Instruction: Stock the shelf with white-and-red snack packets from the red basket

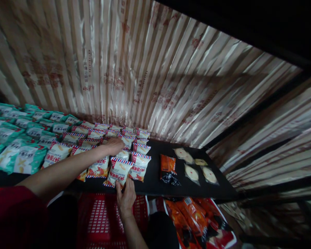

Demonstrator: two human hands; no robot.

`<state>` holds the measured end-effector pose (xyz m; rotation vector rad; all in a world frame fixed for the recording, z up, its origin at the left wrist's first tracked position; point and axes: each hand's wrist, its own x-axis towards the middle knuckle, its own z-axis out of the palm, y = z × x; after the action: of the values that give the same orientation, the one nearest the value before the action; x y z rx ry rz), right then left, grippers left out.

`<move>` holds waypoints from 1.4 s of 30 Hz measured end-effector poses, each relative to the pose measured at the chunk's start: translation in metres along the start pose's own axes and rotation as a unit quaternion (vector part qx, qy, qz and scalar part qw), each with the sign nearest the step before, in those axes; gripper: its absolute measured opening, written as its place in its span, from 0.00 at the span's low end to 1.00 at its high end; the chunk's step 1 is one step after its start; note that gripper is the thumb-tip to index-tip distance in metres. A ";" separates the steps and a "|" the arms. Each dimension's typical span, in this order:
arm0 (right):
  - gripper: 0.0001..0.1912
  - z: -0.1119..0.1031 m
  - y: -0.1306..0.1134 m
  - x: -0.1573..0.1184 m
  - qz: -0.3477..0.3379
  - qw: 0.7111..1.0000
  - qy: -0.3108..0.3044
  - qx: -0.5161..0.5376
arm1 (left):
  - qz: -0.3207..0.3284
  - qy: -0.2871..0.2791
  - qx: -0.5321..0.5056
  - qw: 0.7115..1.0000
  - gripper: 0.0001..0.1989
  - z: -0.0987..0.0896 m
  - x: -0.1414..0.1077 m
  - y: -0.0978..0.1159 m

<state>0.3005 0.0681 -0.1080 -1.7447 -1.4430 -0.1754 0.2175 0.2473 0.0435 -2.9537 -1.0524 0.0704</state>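
Note:
White snack bags [120, 170] with red lettering and red-and-blue striped edges stand in rows on a black shelf [150, 186]. At the front edge, my right hand [126, 199] has its thumb and fingers closed on the lower part of the foremost bag. My left hand [114, 146] reaches over the rows, its fingers curled down among the bags behind. Those fingertips are partly hidden, and what they hold cannot be made out. Beside the left forearm stand more of the striped bags [57, 152].
Teal snack bags [29, 157] fill the shelf's left side. To the right lie an orange-and-black packet [168, 164] and several flat pale packets [191, 173]. Below are a red plastic basket [103, 214] and a container of orange packets [194, 214]. Striped sheeting [134, 69] hangs behind.

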 end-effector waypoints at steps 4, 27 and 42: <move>0.18 -0.004 0.001 -0.001 -0.003 0.999 -0.008 0.039 | -0.003 0.035 0.011 0.999 0.10 -0.001 -0.001 -0.001; 0.23 0.000 -0.019 0.010 0.105 0.994 0.015 0.021 | -0.009 0.114 0.010 0.993 0.10 0.013 -0.003 -0.014; 0.22 0.009 -0.023 0.014 0.093 0.995 -0.042 0.005 | -0.031 0.101 -0.071 0.992 0.07 0.002 -0.011 -0.025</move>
<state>0.2819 0.0841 -0.0933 -1.8867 -1.3280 0.0033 0.1936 0.2596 0.0429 -2.9659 -1.1649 -0.3100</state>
